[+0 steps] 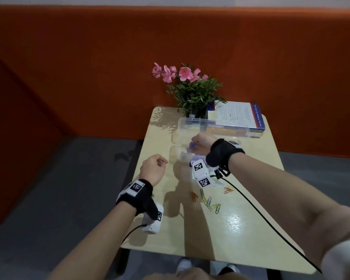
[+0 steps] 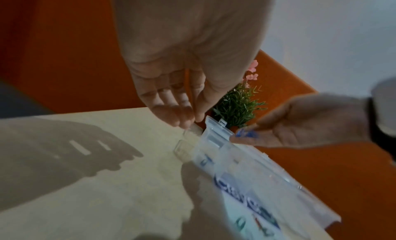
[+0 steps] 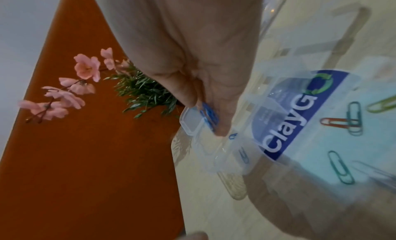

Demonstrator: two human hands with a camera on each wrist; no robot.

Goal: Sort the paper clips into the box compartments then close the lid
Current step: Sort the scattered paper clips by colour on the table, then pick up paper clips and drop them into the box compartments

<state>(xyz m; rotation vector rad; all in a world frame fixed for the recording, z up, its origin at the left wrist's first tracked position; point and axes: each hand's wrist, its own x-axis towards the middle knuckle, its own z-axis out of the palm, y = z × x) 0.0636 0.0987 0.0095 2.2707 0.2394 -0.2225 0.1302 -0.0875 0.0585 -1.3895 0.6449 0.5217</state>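
Observation:
A clear plastic compartment box [image 1: 173,152] lies mid-table with its lid [image 1: 190,120] open toward the back. My right hand [image 1: 193,147] hovers over the box's left end and pinches a few blue paper clips [image 1: 192,146]. In the right wrist view these blue clips [image 3: 209,116] sit between thumb and fingers just above an end compartment [image 3: 190,123]; another blue clip [image 3: 243,154] lies inside the box [image 3: 289,116]. My left hand [image 1: 163,161] hangs loosely curled beside the box's left end, holding nothing. Loose coloured clips [image 1: 209,203] lie on the table in front of the box.
A potted plant with pink flowers [image 1: 192,89] and a stack of books [image 1: 236,118] stand behind the box at the table's back edge. A black cable [image 1: 261,215] runs across the right part of the table [image 1: 240,229]. An orange partition surrounds the desk.

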